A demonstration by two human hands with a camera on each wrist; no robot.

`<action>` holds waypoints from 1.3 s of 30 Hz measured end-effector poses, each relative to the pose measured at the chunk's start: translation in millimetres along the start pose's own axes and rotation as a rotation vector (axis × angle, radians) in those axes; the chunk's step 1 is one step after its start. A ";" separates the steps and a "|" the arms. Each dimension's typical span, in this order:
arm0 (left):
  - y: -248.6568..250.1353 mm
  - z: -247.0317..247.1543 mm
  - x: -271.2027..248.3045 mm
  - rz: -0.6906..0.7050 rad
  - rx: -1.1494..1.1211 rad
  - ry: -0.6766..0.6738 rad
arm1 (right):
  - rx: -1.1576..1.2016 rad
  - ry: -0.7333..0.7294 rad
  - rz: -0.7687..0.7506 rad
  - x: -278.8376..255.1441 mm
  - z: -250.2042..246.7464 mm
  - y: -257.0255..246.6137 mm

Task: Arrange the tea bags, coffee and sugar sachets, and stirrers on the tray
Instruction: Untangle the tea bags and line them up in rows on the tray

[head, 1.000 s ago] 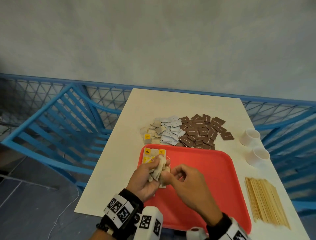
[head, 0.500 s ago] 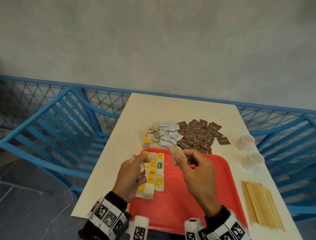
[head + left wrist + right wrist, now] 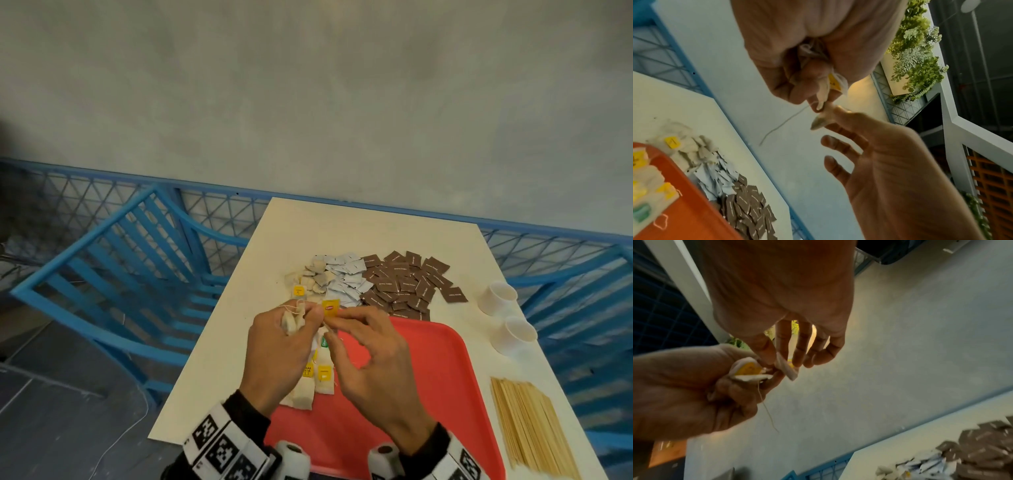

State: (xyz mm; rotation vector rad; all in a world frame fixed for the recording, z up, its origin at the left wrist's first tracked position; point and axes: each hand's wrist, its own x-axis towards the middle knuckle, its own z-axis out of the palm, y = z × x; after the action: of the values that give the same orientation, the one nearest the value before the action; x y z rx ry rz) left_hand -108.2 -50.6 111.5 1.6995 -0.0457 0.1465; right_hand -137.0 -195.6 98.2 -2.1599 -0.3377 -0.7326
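Above the far left corner of the red tray (image 3: 428,377), my left hand (image 3: 308,313) grips a small bunch of tea bags (image 3: 291,322). My right hand (image 3: 334,322) meets it and pinches one tea bag with a yellow tag (image 3: 330,308) between thumb and forefinger. The right wrist view shows that pinched tea bag (image 3: 787,368) beside the bunch (image 3: 748,369). Several tea bags (image 3: 320,375) lie in rows on the tray's left side, partly hidden by my hands. Loose tea bags (image 3: 308,281), white sachets (image 3: 346,277) and brown sachets (image 3: 404,284) are piled behind the tray.
Wooden stirrers (image 3: 527,421) lie in a bundle right of the tray. Two white paper cups (image 3: 496,296) (image 3: 517,334) lie on their sides near the table's right edge. A blue chair (image 3: 113,267) stands to the left, blue railing behind the table.
Half a second ago my hands were apart, the right holding a tea bag over the tray's far edge. They have come together again, and the right now pinches a yellow-tagged bag at the left's bunch.
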 end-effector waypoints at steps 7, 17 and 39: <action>5.6 -17.2 3.4 0.087 -0.070 -0.241 | 0.540 -0.058 0.419 18.4 -14.5 -7.7; 6.1 -21.3 10.6 0.078 -0.087 -0.256 | 0.511 -0.117 0.415 27.2 -21.2 -4.4; -147.3 -39.2 6.4 -0.389 0.492 -0.246 | 0.208 -0.602 0.997 -67.3 75.5 115.5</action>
State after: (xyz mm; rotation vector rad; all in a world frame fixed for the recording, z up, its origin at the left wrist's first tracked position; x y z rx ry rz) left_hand -87.7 8.4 -27.7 2.1727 0.1493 -0.3709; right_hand -107.5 -210.1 -51.8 -1.9574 0.3542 0.4938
